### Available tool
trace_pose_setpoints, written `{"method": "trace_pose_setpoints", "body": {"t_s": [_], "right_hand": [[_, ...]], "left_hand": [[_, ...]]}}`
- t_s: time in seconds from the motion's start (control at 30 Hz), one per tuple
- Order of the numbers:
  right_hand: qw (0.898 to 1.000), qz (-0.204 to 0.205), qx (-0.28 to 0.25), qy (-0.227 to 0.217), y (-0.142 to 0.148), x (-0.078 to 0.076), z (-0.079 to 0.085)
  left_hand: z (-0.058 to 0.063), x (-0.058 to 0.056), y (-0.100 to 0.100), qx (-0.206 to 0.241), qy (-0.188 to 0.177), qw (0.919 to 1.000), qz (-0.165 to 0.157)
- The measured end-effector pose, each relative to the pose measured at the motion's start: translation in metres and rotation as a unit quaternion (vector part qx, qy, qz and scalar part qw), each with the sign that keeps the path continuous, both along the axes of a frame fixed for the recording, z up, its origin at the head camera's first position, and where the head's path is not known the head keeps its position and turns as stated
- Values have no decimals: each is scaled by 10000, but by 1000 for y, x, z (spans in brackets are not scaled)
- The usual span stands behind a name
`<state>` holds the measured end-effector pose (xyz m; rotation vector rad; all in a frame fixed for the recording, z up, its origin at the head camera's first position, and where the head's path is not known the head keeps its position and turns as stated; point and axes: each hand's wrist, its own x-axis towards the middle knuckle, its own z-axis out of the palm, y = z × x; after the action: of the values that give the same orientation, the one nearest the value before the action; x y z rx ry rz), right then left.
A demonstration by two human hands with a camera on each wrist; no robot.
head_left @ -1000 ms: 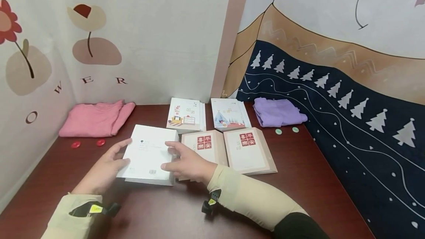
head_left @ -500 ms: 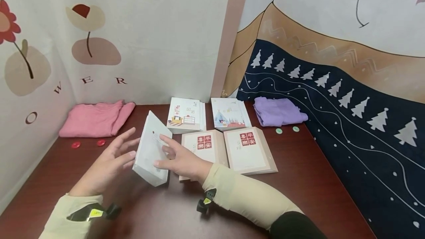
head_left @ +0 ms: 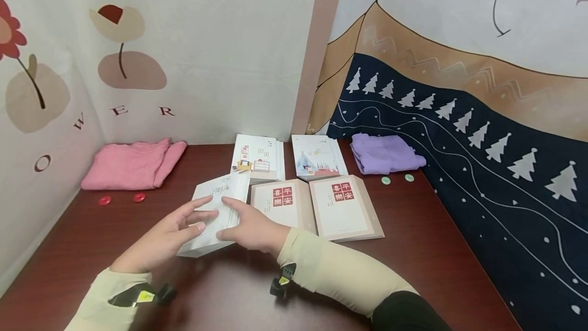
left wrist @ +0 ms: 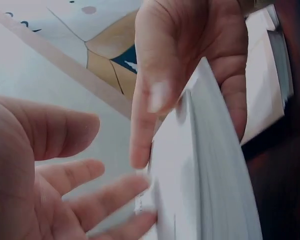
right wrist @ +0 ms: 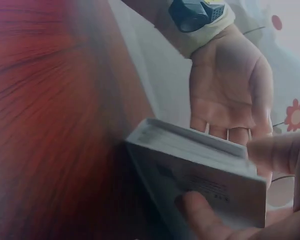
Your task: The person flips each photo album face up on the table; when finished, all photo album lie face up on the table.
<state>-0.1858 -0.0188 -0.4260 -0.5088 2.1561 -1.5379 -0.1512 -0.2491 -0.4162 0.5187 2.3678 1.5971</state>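
A thick white book [head_left: 221,226] is held tilted above the table in the head view, with lettering on the cover that faces up. My right hand [head_left: 254,225] pinches it at its right side. In the right wrist view the book [right wrist: 205,175] shows its page edges and a cover with small print, a fingertip pressed on that cover. My left hand [head_left: 161,234] lies along the book's left side, fingers extended. In the left wrist view the left hand [left wrist: 55,185] is spread beside the cover, its fingertips blurred; whether they touch is unclear.
Two beige books with red characters, one left [head_left: 285,208] and one right [head_left: 345,208], lie right of the hands. Behind them are two illustrated white books [head_left: 257,157] [head_left: 319,157]. Pink cloth [head_left: 133,165], red buttons [head_left: 139,197], purple cloth [head_left: 386,155] and green buttons [head_left: 386,181] flank these.
The white book has been turned over: its barcode side faced up, then it stood on edge, and now another cover shows. My left hand came off it and moved right, back alongside.
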Motion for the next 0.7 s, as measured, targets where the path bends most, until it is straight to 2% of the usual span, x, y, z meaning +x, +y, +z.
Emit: {"method": "trace_pose_setpoints", "body": {"t_s": [0.07, 0.13, 0.23, 0.3, 0.37, 0.53, 0.7], "right_hand": [[9989, -310, 307, 169, -2, 2, -1], [9965, -656, 439, 276, -3, 3, -2], [9932, -1024, 466, 284, -5, 4, -1], [9932, -1102, 328, 185, -6, 4, 0], [9940, -1080, 178, 20, -7, 3, -1], [9936, -1064, -188, -333, -8, -1, -6], [9936, -1022, -235, -413, -7, -5, -11]], "left_hand": [[-2, -1, -2, -463, 59, 9983, 343], [-5, -4, -6, -885, -12, 9930, 783], [-9, -8, -14, -1155, -410, 9845, 1258], [-12, -10, -20, -1211, -583, 9819, 1335], [-14, -10, -24, -1262, -593, 9812, 1335], [-15, -10, -30, -1409, -285, 9806, 1336], [-14, -10, -31, -1401, -270, 9804, 1360]]}}
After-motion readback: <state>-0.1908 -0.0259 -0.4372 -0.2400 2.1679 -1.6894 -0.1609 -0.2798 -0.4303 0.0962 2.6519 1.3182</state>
